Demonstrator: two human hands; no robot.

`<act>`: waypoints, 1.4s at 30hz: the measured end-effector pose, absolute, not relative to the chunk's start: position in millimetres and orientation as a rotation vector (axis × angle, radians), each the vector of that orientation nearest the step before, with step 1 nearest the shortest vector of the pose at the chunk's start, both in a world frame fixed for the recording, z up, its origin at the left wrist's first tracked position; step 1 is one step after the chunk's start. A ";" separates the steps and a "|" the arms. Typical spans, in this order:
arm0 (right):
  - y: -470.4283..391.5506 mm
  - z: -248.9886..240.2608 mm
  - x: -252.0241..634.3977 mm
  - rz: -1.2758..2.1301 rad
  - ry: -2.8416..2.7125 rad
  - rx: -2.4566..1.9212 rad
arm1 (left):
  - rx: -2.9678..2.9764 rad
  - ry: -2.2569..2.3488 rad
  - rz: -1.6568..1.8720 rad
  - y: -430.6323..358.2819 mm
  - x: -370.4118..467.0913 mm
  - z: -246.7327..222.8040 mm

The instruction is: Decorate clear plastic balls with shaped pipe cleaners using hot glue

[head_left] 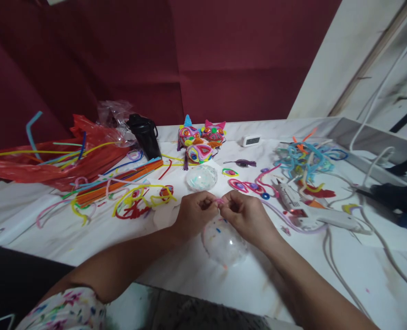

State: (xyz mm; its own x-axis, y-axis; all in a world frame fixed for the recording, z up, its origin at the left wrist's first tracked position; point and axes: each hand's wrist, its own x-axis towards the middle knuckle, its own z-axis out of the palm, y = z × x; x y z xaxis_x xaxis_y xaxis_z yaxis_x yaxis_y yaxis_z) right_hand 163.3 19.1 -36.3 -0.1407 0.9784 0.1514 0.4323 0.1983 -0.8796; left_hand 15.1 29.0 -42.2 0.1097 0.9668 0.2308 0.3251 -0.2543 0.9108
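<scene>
A small pink pipe cleaner (219, 200) is pinched between my two hands at the middle of the table. My left hand (197, 211) holds its left end with thumb and forefinger. On the other end, my right hand (246, 217) is closed the same way. Right below them lies a clear plastic shell (225, 243) with small coloured bits on it. A second clear round shell (201, 178) sits just beyond my hands. To the right are coiled pink and red pipe-cleaner shapes (253, 187) and a white glue gun (313, 213).
Bundled pipe cleaners (120, 183) and a red plastic bag (86, 160) lie at the left, near a black bottle (145, 136). Decorated animal-like figures (201, 140) stand at the back beside a small digital display (251, 140). Blue pipe cleaners (303, 158) pile up at right; cords (378, 238) cross there.
</scene>
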 end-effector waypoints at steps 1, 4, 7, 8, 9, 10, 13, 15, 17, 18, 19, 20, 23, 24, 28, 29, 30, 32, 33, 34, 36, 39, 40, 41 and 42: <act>18.7 -36.2 163.1 0.864 -1.715 -1.347 | 1.670 1.276 1.142 29.5 15.1 -41.7; 19.0 -36.5 163.0 0.824 -1.735 -1.351 | 1.652 1.269 1.075 32.4 13.5 -38.9; 20.4 -35.1 164.2 0.827 -1.727 -1.323 | 1.650 1.235 1.021 36.1 10.4 -37.5; 20.9 -34.2 164.9 0.817 -1.722 -1.302 | 1.653 1.223 1.017 37.1 9.3 -37.7; 21.3 -33.4 165.7 0.802 -1.717 -1.277 | 1.660 1.216 1.021 37.8 8.4 -38.1; 21.8 -32.9 166.6 0.787 -1.719 -1.250 | 1.669 1.212 1.026 38.2 7.6 -38.7; 23.0 -33.8 169.4 0.810 -1.737 -1.196 | 1.650 1.203 1.035 38.2 6.7 -39.5; 23.8 -35.6 170.8 0.884 -1.729 -1.196 | 1.591 1.186 1.035 37.8 7.1 -38.7; 24.7 -36.4 171.4 0.970 -1.691 -1.199 | 1.531 1.162 1.028 38.0 7.7 -37.4; 25.1 -36.0 171.5 1.013 -1.669 -1.194 | 1.510 1.149 1.026 38.4 7.9 -36.8; 25.6 -35.1 171.5 1.053 -1.644 -1.183 | 1.496 1.136 1.024 38.8 8.0 -36.4; 26.1 -33.8 171.4 1.088 -1.614 -1.168 | 1.494 1.123 1.021 39.2 7.9 -36.2; 27.3 -28.7 171.2 1.152 -1.523 -1.115 | 1.520 1.107 1.000 40.0 7.6 -36.5; 27.5 -27.2 171.3 1.162 -1.505 -1.105 | 1.527 1.106 0.987 39.9 7.5 -36.5; 27.2 -24.8 172.0 1.212 -1.480 -1.097 | 1.489 1.102 0.971 38.7 8.3 -34.7; 27.0 -24.9 172.1 1.229 -1.476 -1.096 | 1.473 1.098 0.974 38.3 8.7 -33.6; 26.8 -25.3 172.2 1.243 -1.470 -1.098 | 1.459 1.093 0.974 38.0 9.1 -32.4; 26.8 -26.3 172.2 1.260 -1.458 -1.112 | 1.436 1.070 0.969 37.3 9.9 -29.8; 27.0 -26.8 172.1 1.262 -1.446 -1.123 | 1.423 1.057 0.964 36.9 10.2 -28.6; 27.3 -27.4 172.0 1.263 -1.430 -1.135 | 1.411 1.044 0.959 36.6 10.3 -27.5; 28.2 -28.5 171.7 1.261 -1.388 -1.147 | 1.405 1.029 0.953 36.0 10.3 -26.1; 29.5 -30.0 171.7 1.257 -1.335 -1.151 | 1.463 1.037 0.931 35.8 9.4 -26.3; 29.8 -30.4 171.8 1.262 -1.328 -1.149 | 1.481 1.044 0.921 35.9 9.0 -26.8; 29.9 -30.8 171.9 1.269 -1.326 -1.147 | 1.491 1.052 0.913 36.2 8.7 -27.5; 29.9 -31.1 172.2 1.280 -1.329 -1.143 | 1.494 1.060 0.908 36.6 8.5 -28.3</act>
State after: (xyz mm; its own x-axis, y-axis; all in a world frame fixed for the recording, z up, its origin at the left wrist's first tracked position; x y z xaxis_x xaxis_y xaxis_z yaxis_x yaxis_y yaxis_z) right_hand 172.2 29.9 -31.1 -0.1303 0.9913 0.0195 0.0180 0.0221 -0.9996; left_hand 8.5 36.6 -28.3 0.3217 0.9468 0.0112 0.1563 -0.0648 0.9856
